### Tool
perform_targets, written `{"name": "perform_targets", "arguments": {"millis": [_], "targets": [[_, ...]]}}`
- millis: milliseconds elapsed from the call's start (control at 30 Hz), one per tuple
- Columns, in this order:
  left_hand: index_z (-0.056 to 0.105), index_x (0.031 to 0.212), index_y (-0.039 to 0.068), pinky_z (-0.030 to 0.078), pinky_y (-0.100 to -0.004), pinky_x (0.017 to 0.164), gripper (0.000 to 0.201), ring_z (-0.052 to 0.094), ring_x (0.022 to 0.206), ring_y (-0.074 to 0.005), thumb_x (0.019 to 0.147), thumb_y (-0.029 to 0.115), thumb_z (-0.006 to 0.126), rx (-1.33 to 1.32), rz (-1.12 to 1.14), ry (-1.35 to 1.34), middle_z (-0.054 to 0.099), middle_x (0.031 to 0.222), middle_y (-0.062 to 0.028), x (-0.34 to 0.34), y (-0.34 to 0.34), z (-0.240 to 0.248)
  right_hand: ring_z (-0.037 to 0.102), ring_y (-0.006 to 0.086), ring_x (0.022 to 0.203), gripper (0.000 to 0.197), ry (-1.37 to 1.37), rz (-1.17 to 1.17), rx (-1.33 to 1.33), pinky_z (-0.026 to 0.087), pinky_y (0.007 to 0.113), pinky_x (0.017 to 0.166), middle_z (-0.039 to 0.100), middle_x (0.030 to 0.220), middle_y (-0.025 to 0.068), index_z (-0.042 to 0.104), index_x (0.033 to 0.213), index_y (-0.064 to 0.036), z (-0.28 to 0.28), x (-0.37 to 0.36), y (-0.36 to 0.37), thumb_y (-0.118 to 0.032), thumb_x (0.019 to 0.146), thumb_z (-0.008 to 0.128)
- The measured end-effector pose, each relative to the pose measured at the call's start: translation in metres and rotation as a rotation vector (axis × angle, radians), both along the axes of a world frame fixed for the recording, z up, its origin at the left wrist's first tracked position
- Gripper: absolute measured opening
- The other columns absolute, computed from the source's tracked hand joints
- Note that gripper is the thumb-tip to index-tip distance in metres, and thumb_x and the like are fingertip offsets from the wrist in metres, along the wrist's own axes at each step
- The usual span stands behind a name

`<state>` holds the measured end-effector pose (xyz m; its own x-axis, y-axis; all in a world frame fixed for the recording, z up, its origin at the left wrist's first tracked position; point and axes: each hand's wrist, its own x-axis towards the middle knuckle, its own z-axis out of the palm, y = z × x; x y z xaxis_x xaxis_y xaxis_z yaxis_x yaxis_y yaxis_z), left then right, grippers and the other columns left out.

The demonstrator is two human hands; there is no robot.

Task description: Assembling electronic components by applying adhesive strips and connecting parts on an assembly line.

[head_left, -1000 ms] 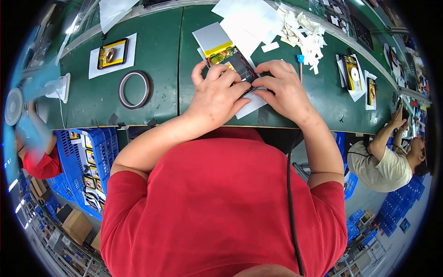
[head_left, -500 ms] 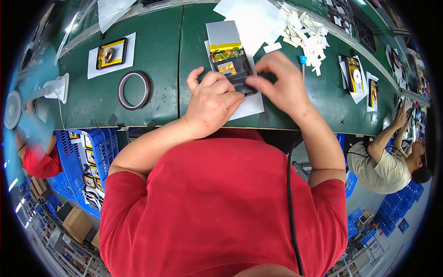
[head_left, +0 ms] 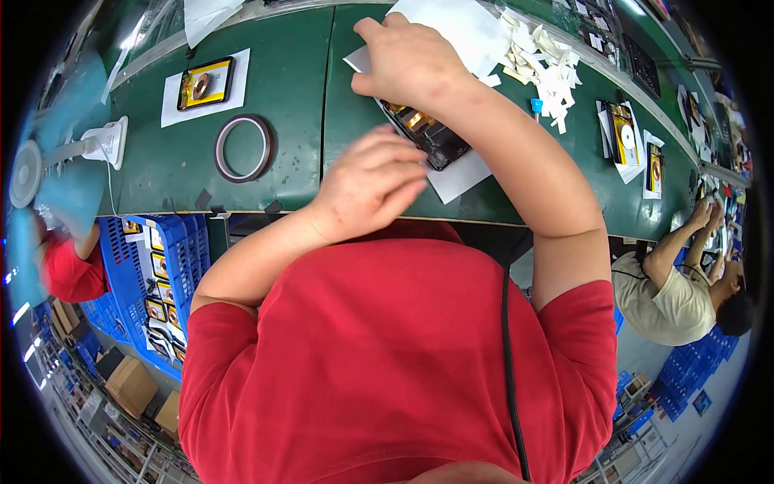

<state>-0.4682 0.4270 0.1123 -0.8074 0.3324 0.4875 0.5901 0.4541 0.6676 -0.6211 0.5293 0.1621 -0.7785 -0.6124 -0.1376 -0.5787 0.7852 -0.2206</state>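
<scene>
A black-cased electronic device (head_left: 442, 147) with orange and yellow parts lies tilted on white paper (head_left: 461, 182) in front of me. Over its far end my right hand (head_left: 407, 60) is closed around a flat grey battery (head_left: 355, 60), whose corner sticks out between thumb and fingers. The rest of the battery is hidden under the hand and forearm. My left hand (head_left: 367, 185) is beside the device's near left edge, holding nothing, its fingers loosely apart and slightly blurred.
A tape roll (head_left: 243, 148) and another device (head_left: 206, 84) on paper lie left, near a small fan (head_left: 105, 143). White strips (head_left: 548, 73) are piled far right, by a blue-tipped tool (head_left: 537, 106). A blue crate (head_left: 193, 242) holds more devices. Co-workers sit on both sides.
My right hand has moved from the device's near end to the battery at its far end. My left hand has lifted off the casing. The device and paper have turned at a slant.
</scene>
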Motion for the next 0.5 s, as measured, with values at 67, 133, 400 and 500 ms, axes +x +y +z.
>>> {"name": "perform_targets", "arguments": {"millis": [67, 133, 400, 500], "targets": [[0.073, 0.091, 0.005, 0.054, -0.0465, 0.094, 0.014, 0.067, 0.105, -0.0318, 0.080, 0.009, 0.081, -0.072, 0.121, 0.044, 0.073, 0.105, -0.0084, -0.008, -0.013, 0.003, 0.069, 0.0330, 0.108, 0.059, 0.034, 0.046, -0.219, 0.057, 0.043, 0.091, 0.064, 0.121, 0.0198, 0.062, 0.136, -0.0081, 0.001, 0.006, 0.013, -0.030, 0.082, 0.073], [0.072, 0.089, 0.004, 0.054, -0.0445, 0.092, 0.016, 0.066, 0.106, -0.0330, 0.078, 0.010, 0.081, -0.127, 0.208, -0.015, 0.073, 0.108, -0.0093, -0.018, -0.024, 0.005, 0.069, 0.0321, 0.107, 0.057, 0.046, 0.082, -0.379, 0.057, 0.042, 0.092, 0.063, 0.122, 0.0179, 0.064, 0.134, -0.0086, 0.000, 0.011, 0.032, -0.028, 0.081, 0.073], [0.055, 0.136, 0.006, 0.045, -0.0448, 0.109, 0.075, 0.055, 0.129, -0.0341, 0.070, 0.013, 0.089, -0.194, 0.034, -0.172, 0.064, 0.132, -0.0113, -0.054, -0.033, 0.021, 0.061, 0.0348, 0.119, 0.044, 0.006, 0.063, -0.768, 0.055, 0.040, 0.093, 0.058, 0.127, 0.0155, 0.065, 0.112, -0.0070, 0.002, 0.053, 0.103, -0.011, 0.071, 0.081], [0.056, 0.130, 0.007, 0.046, -0.0444, 0.109, 0.071, 0.054, 0.129, -0.0336, 0.067, 0.009, 0.090, -0.230, -0.062, -0.219, 0.058, 0.147, -0.0082, -0.066, -0.029, 0.014, 0.062, 0.0335, 0.119, 0.048, 0.001, 0.016, -0.704, 0.054, 0.041, 0.095, 0.059, 0.128, 0.0161, 0.065, 0.112, -0.0055, 0.003, 0.065, 0.123, -0.008, 0.068, 0.085]]}}
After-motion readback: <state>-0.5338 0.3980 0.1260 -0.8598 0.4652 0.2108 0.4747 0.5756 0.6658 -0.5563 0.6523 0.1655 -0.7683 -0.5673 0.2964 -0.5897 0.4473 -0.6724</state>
